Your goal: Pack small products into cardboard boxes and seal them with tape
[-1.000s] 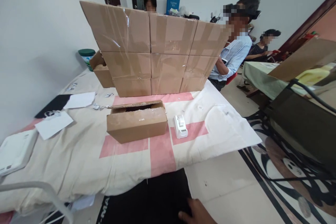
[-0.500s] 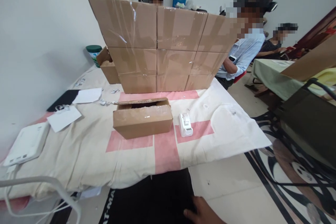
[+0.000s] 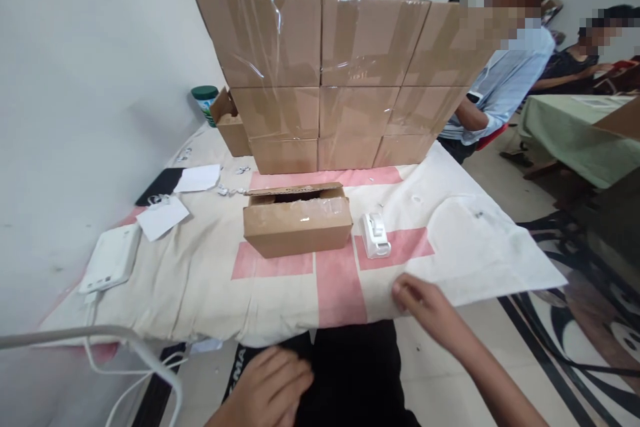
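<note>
My right hand [image 3: 419,300] hangs over the front edge of the cloth-covered table [image 3: 280,307], its fingers curled together with nothing visible in them. Low over my lap is my left hand [image 3: 275,380], slightly blurred, with its fingers bent and pressed side by side; I see no object in it. A brown cardboard box [image 3: 297,237] lies on the table with its top flap partly raised and a dark gap beneath. Just right of it, and nearest to my right hand, stands a small white tape dispenser [image 3: 376,239]. Neither hand touches the box or dispenser.
Stacked, taped cartons [image 3: 357,107] form a wall behind the box. On the left lie white papers [image 3: 163,217] and a white device [image 3: 113,257] with a cable. A green-lidded tub [image 3: 205,103] stands by an open carton [image 3: 233,127]. A person [image 3: 525,67] sits at the right.
My right hand has risen from my lap to the table's front edge. My left hand has come into view. The view has shifted, so the table appears farther right.
</note>
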`<state>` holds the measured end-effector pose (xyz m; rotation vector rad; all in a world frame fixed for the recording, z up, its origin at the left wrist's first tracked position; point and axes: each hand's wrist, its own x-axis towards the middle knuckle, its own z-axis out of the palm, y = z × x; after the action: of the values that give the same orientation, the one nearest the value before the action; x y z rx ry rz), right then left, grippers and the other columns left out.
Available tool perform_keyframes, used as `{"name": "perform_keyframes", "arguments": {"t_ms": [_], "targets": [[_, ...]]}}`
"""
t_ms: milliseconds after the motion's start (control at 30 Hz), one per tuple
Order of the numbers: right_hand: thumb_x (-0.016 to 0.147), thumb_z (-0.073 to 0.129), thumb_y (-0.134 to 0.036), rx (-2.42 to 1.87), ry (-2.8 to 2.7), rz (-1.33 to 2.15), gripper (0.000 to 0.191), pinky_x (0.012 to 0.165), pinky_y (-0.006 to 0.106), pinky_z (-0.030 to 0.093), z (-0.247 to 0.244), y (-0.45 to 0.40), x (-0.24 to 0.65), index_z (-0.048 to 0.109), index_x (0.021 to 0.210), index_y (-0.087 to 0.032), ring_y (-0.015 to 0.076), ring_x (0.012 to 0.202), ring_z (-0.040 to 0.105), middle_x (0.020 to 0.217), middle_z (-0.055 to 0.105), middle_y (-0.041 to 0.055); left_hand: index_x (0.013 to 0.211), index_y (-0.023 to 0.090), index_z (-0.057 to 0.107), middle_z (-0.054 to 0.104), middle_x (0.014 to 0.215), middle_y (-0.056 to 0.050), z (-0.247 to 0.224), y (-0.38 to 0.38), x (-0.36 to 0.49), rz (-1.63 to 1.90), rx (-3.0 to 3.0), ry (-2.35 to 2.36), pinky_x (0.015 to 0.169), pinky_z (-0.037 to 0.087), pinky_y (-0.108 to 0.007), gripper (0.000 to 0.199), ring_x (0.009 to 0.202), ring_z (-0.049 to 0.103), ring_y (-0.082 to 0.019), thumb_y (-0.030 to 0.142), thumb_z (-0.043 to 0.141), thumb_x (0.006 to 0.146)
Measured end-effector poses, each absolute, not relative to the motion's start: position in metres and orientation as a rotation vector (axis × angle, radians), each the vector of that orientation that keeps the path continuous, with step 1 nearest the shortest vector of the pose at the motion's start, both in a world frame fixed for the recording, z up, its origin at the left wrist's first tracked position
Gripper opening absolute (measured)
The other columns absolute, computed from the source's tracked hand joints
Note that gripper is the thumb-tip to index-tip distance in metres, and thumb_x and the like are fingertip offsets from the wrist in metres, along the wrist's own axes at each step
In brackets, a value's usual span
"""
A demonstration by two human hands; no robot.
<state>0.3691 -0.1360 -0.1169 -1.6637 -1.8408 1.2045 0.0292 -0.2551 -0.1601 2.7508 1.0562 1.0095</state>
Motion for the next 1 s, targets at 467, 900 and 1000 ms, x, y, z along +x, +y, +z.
{"name": "perform_keyframes", "arguments": {"t_ms": [467, 900, 1000], "targets": [[0.074, 0.061, -0.057, -1.602, -1.124, 1.431, 0.04, 0.053, 0.028, 0.028, -0.111, -0.038, 0.342, 0.062, 0.072, -0.017, 0.0112, 0.047, 0.038, 0.046, 0.044, -0.0061, 0.16, 0.016, 0.03, 0.031, 0.169, -0.015, -0.17, -0.015, 0.183, 0.77, 2.508, 1.036, 0.13, 0.021, -0.06, 0.087, 0.162, 0.009, -0.036, 0.039, 0.07, 0.086], [0.084, 0.073, -0.044, -1.382, -1.103, 1.137, 0.047, 0.067, 0.029, 0.035, -0.112, -0.072, 0.336, 0.044, 0.057, -0.02, 0.0124, 0.066, 0.041, 0.066, 0.043, -0.0036, 0.162, 0.018, 0.02, 0.017, 0.171, -0.022, -0.183, -0.012, 0.185, 0.947, 2.363, 1.141, 0.122, 0.034, -0.06, 0.109, 0.155, 0.026, -0.041, 0.054, 0.078, 0.077], [0.092, 0.069, -0.039, -1.309, -1.214, 1.142, 0.049, 0.069, 0.03, 0.038, -0.11, -0.096, 0.333, 0.044, 0.054, -0.019, 0.0138, 0.071, 0.047, 0.071, 0.051, -0.0004, 0.162, 0.018, 0.02, 0.019, 0.17, -0.022, -0.182, -0.014, 0.183, 0.945, 2.388, 1.165, 0.121, 0.036, -0.059, 0.112, 0.153, 0.028, -0.041, 0.057, 0.08, 0.076]]}}
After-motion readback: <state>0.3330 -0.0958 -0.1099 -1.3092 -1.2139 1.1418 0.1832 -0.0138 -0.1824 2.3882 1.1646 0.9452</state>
